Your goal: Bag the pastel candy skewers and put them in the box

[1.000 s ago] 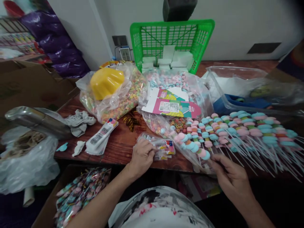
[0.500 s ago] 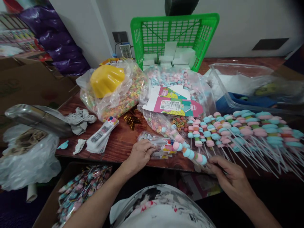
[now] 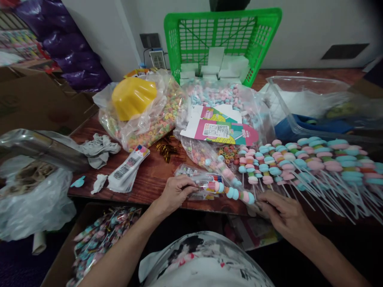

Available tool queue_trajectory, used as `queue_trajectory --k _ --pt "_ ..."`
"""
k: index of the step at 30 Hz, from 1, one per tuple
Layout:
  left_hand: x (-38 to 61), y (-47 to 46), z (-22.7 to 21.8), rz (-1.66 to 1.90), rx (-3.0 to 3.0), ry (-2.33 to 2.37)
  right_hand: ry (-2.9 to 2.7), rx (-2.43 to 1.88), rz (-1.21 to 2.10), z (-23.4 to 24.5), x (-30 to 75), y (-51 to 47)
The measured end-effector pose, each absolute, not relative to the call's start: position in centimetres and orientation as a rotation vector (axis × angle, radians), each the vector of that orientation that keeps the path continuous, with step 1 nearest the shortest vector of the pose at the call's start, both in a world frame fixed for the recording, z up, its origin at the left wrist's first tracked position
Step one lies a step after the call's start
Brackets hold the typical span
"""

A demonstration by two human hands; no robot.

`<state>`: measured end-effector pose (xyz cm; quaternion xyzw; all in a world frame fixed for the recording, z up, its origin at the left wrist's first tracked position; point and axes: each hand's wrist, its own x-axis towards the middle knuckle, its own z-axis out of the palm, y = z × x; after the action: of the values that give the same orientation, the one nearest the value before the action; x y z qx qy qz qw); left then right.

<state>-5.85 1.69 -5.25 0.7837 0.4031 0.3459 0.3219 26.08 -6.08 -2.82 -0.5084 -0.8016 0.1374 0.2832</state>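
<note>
A candy skewer (image 3: 233,193) of pink and blue puffed pieces with small coloured rings between them lies slantwise between my two hands. My right hand (image 3: 281,209) is closed at its lower end, where the stick is mostly hidden by the fingers. My left hand (image 3: 176,194) pinches the edge of a clear plastic sleeve with a printed label, and the skewer's tip overlaps that label. Under and behind the sleeve lies a small stack of similar clear bags (image 3: 187,170). To the right, many finished-looking candy skewers (image 3: 314,159) lie in a pile, white sticks toward me.
Behind are bags of ring candy (image 3: 149,131) and puffed candy (image 3: 203,91), with a flattened printed box (image 3: 221,131) on top. A green crate (image 3: 221,15) stands farther back. Labels (image 3: 127,171) and a steel flask (image 3: 44,149) are left. Wrapped skewers fill a box (image 3: 101,239) below.
The skewer and my right hand have shifted slightly left, and its tip has come over the printed part of the sleeve. My left hand keeps its pinch nearly in place.
</note>
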Motion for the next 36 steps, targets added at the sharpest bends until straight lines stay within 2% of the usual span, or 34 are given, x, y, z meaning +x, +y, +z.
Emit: queue_trajectory --k 4,12,20,25,32,36 --pt "-5.9 1.6 -5.5 0.920 2.131 1.030 -2.267 -1.318 0.224 -2.0 25.8 -5.4" --pt "-5.7 1.8 -5.9 0.890 2.300 0.939 -2.450 -1.154 -0.271 -0.2 23.2 -3.4" --pt "-5.5 1.7 -5.2 0.876 2.504 1.090 -2.380 -1.108 0.004 -0.7 22.5 -2.6" --pt "-4.4 2.2 -3.8 0.536 2.714 1.005 -2.329 -1.035 0.034 -1.1 22.4 -2.9" --pt "-1.9 1.2 -1.8 0.325 2.423 0.944 -2.410 -0.954 -0.124 0.6 21.8 -2.6" --pt "-0.4 0.4 -0.3 0.328 2.300 0.936 -2.511 -0.948 -0.050 1.0 20.3 -3.0"
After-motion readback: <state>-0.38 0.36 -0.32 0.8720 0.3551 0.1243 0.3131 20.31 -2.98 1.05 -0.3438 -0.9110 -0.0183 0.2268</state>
